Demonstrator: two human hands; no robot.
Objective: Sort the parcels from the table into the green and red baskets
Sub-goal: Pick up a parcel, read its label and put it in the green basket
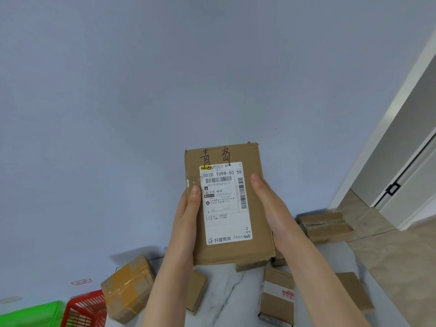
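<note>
A cardboard parcel [236, 253] is held raised between both hands, its printed label [224, 201] turned to the camera. Its left edge is gripped by the left hand [186, 223] and its right edge by the right hand [271, 208], thumbs laid on the front, fingers hidden behind. Below, further parcels [278, 296] are scattered on the marble surface [231, 291]; the red basket [85, 308] and green basket [30, 315] are seen side by side at lower left

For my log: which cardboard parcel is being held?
The flat brown cardboard parcel with the white shipping label, between left hand and right hand; others lie untouched.
</note>
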